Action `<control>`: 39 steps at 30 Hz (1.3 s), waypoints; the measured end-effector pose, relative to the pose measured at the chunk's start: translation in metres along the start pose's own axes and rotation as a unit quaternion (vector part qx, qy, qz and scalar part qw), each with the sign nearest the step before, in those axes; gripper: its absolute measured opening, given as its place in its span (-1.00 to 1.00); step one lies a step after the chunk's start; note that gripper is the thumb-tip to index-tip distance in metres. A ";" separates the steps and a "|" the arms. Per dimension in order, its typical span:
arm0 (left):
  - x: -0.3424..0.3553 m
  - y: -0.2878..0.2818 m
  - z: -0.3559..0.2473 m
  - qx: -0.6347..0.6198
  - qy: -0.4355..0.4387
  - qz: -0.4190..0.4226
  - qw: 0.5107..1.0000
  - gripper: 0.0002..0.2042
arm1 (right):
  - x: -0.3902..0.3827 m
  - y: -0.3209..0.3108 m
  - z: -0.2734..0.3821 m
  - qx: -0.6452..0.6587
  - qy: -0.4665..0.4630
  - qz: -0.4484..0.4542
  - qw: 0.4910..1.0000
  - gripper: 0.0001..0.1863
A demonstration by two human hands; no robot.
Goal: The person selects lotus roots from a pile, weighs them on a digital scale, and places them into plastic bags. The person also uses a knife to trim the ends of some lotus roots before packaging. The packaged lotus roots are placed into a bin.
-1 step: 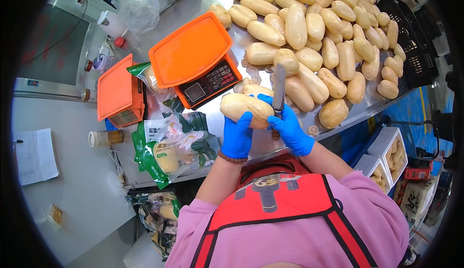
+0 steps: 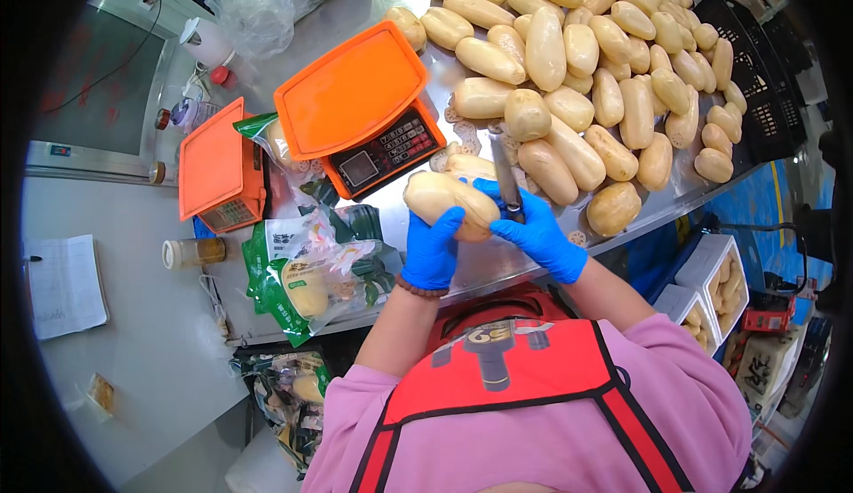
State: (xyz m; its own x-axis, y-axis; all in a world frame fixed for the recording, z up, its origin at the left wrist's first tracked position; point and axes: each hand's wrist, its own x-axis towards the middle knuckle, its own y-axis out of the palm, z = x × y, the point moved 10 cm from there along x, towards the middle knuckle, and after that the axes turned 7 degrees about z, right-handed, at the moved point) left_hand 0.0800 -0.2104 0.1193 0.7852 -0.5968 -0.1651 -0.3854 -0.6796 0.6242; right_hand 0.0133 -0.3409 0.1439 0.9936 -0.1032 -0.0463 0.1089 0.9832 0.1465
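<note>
My left hand [image 2: 432,250], in a blue glove, is closed around a pale, peeled-looking lotus root segment [image 2: 447,202] over the steel table. A knife [image 2: 506,176] is gripped in my right hand [image 2: 548,238], also gloved in blue, its blade pointing away from me. The fingers of that hand are close to the root's right end; whether they touch it is hard to make out. Just beyond my hands lie another lotus root piece [image 2: 469,166] and thin slices with holes [image 2: 466,132]. A large heap of lotus roots [image 2: 582,49] fills the table's far right.
An orange scale [image 2: 353,93] stands left of the heap, with a second orange scale [image 2: 211,169] beside it. Green packaged bags [image 2: 306,293] lie at the near left, by a jar [image 2: 194,254]. A black crate [image 2: 755,93] borders the heap; white boxes [image 2: 708,289] sit lower right.
The knife's blade has tilted slightly to the left and looks shorter in view. My right hand has shifted a little; the lotus root stays in my left hand.
</note>
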 end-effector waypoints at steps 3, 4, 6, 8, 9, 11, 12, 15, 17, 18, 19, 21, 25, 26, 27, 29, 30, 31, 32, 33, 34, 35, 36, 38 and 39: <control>0.001 0.003 -0.028 0.265 0.035 0.004 0.964 -0.19 | -0.001 -0.008 0.039 -0.309 -0.087 -0.005 0.947 -0.55; 0.000 0.006 -0.035 0.339 0.045 0.006 0.940 -0.17 | -0.003 -0.007 0.051 -0.424 -0.128 -0.009 0.896 -0.56; -0.001 0.018 -0.045 0.440 0.051 0.016 0.897 -0.17 | -0.007 0.002 0.065 -0.548 -0.195 -0.020 0.813 -0.59; -0.003 0.018 -0.047 0.480 0.071 0.024 0.874 -0.19 | -0.006 0.008 0.068 -0.583 -0.186 -0.004 0.791 -0.60; -0.004 0.019 -0.048 0.500 0.081 0.027 0.862 -0.20 | -0.006 0.011 0.071 -0.599 -0.182 0.004 0.780 -0.61; -0.005 0.025 -0.050 0.485 0.079 0.035 0.870 -0.22 | -0.007 0.016 0.078 -0.604 -0.187 0.014 0.775 -0.62; -0.006 0.027 -0.051 0.477 0.078 0.039 0.874 -0.22 | -0.007 0.018 0.079 -0.606 -0.189 0.019 0.772 -0.62; -0.006 0.026 -0.049 0.492 0.078 0.052 0.866 -0.22 | -0.006 0.018 0.071 -0.609 -0.143 0.030 0.779 -0.57; -0.006 0.027 -0.049 0.510 0.089 0.067 0.853 -0.22 | -0.003 0.014 0.059 -0.625 -0.119 0.038 0.771 -0.58; -0.007 0.027 -0.048 0.519 0.095 0.075 0.846 -0.23 | -0.001 0.011 0.050 -0.632 -0.107 0.042 0.766 -0.58; -0.006 0.021 -0.042 0.503 0.075 0.071 0.858 -0.22 | 0.000 0.007 0.044 -0.620 -0.115 0.036 0.775 -0.58; -0.007 0.011 -0.028 0.471 0.036 0.061 0.879 -0.22 | 0.004 0.000 0.031 -0.596 -0.133 0.023 0.792 -0.59; -0.014 0.005 -0.028 0.450 0.027 0.037 0.892 -0.23 | 0.005 0.005 0.024 -0.575 -0.156 -0.022 0.803 -0.71; -0.016 0.002 -0.027 0.445 0.024 0.035 0.895 -0.22 | 0.005 0.007 0.021 -0.577 -0.147 -0.022 0.803 -0.73; -0.018 -0.001 -0.027 0.440 0.022 0.033 0.897 -0.22 | 0.006 0.008 0.018 -0.580 -0.139 -0.022 0.802 -0.74; -0.029 0.023 -0.036 0.374 0.019 0.083 0.924 -0.20 | 0.020 -0.030 -0.014 -0.575 -0.046 -0.021 0.816 -0.69; -0.033 0.037 -0.041 0.338 0.017 0.109 0.935 -0.19 | 0.021 -0.051 -0.028 -0.572 0.002 -0.020 0.820 -0.67; -0.035 0.048 -0.051 0.355 0.045 0.120 0.926 -0.19 | 0.009 -0.071 -0.008 -0.576 -0.032 -0.106 0.810 -0.69; -0.032 0.062 -0.062 0.373 0.084 0.124 0.916 -0.18 | 0.003 -0.094 0.020 -0.578 -0.076 -0.186 0.791 -0.71; -0.040 0.065 -0.068 0.396 0.106 0.129 0.903 -0.18 | -0.004 -0.104 0.035 -0.572 -0.098 -0.204 0.789 -0.71; -0.028 0.062 -0.070 0.449 0.129 0.124 0.875 -0.17 | -0.007 -0.107 0.047 -0.540 -0.095 -0.203 0.811 -0.71; -0.028 0.056 -0.071 0.437 0.139 0.119 0.880 -0.16 | -0.010 -0.107 0.052 -0.508 -0.093 -0.202 0.832 -0.71; -0.028 0.050 -0.074 0.425 0.150 0.115 0.885 -0.15 | -0.009 -0.102 0.045 -0.503 -0.073 -0.170 0.844 -0.69; -0.029 0.044 -0.072 0.414 0.149 0.117 0.890 -0.12 | -0.019 -0.087 0.017 -0.485 -0.022 -0.109 0.868 -0.66; -0.026 0.037 -0.067 0.376 0.132 0.102 0.911 -0.12 | -0.021 -0.077 -0.002 -0.499 0.006 -0.072 0.864 -0.62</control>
State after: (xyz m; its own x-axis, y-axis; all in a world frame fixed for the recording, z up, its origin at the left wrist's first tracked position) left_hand 0.0782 -0.1918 0.1978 0.7113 -0.6871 0.1480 -0.6812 -0.7258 -0.0954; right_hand -0.0162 -0.4141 0.1320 0.9710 -0.2389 -0.0049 0.1441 0.6016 -0.7857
